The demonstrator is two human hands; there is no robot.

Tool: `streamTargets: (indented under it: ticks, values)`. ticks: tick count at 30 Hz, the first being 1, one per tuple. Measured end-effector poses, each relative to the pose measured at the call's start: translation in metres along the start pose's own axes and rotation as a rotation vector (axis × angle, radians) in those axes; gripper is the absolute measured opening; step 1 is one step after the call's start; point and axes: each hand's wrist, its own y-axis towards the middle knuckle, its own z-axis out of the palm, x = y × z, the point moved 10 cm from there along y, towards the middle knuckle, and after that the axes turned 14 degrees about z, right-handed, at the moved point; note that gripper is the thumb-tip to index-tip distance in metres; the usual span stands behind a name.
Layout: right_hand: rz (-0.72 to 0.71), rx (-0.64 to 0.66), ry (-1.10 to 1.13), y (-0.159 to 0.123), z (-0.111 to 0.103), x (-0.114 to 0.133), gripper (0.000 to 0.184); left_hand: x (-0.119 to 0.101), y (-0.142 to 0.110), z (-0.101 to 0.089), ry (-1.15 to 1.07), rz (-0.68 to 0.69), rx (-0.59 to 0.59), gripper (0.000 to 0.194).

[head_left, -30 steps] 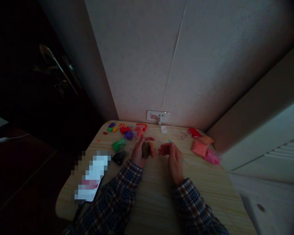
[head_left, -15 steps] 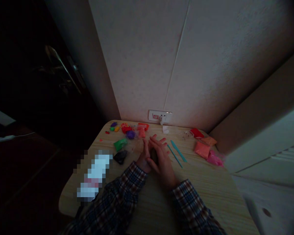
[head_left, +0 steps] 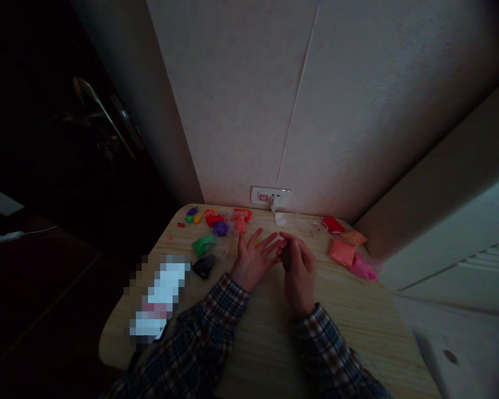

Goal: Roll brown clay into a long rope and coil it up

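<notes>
My left hand is open over the middle of the table, palm up with its fingers spread. A tiny yellow bit shows at the base of its fingers. Close beside its fingertips, my right hand is closed, thumb and index finger drawn together. Whatever it may hold is hidden in the dim light. Left of the hands lie a green packet and a black packet. Beyond them are a purple packet and a coral packet.
Small coloured fruit-like pieces sit at the table's far left corner. Red, orange and pink packets lie at the right. A bright pixelated screen rests at the left edge. Behind the table is a wall with a socket.
My palms were pressed together and have come apart. The left hand now lies open, while the right has moved right and curled its fingers, covering the blue tools seen before.
</notes>
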Motion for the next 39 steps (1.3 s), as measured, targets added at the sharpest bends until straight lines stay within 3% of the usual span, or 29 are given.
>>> streamTargets:
  ticks: [3,7,12,14,18,20,23,29,34,38,39]
  values:
    - [0.159,0.028,0.157,0.004,-0.001,-0.016,0.037,-0.002,0.002,-0.004,0.041,0.002,-0.016,0.052]
    - [0.194,0.008,0.153,0.004,-0.003,-0.023,0.044,0.006,0.000,-0.007,0.113,-0.032,-0.014,0.038]
    - [0.059,0.056,0.032,0.004,0.004,-0.011,0.043,0.016,-0.001,0.000,0.049,-0.059,0.045,0.029]
    - [-0.013,0.135,-0.057,0.000,0.015,-0.004,0.045,0.017,0.000,0.001,0.024,-0.051,0.061,0.030]
    - [-0.268,0.321,-0.439,-0.019,0.049,0.008,0.050,0.017,0.003,-0.002,-0.019,-0.035,0.119,0.030]
    - [-0.316,0.347,-0.527,-0.024,0.056,0.007,0.054,0.014,0.005,-0.005,-0.003,-0.002,0.138,0.028]
    - [-0.302,0.285,-0.466,-0.022,0.047,0.010,0.055,0.005,0.007,-0.008,0.081,0.064,0.136,0.027]
    - [-0.254,0.037,-0.265,-0.009,0.008,0.021,0.043,-0.014,0.002,0.008,0.094,0.134,0.190,0.031]
    - [-0.213,0.076,-0.264,-0.007,0.010,0.016,0.040,-0.017,0.001,0.008,0.117,0.154,0.182,0.027]
    - [-0.206,0.093,-0.284,-0.007,0.013,0.014,0.037,-0.021,0.003,-0.002,0.135,0.151,0.096,0.007]
    - [-0.203,0.088,-0.288,-0.007,0.012,0.014,0.037,-0.021,0.003,-0.003,0.135,0.133,0.077,0.016]
